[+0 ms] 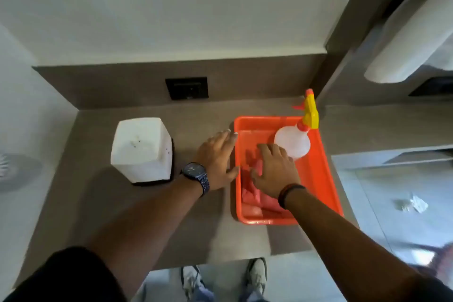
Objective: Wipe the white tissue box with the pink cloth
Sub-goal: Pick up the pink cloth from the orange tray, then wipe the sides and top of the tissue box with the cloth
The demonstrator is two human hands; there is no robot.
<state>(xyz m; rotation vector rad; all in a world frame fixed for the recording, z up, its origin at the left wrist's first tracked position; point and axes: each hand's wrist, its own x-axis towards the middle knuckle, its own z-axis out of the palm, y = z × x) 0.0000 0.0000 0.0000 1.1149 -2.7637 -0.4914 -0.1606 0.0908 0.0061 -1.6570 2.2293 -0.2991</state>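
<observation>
Tissue box (142, 149): stands upright on the table (201, 233), left of our hands; we judge it light, stiff, easily tipped, so steady its top.
Pink cloth (255, 193): soft, crumpled in the orange tray (326, 179).
Right hand (275, 167): spread flat on cloth, not closed.
Left hand (215, 157): open, empty, beside the tray.

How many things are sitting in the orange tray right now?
2: a spray bottle at the far end of the orange tray, and a pink cloth toward the near end under the right hand. The hand may hide more.
</observation>
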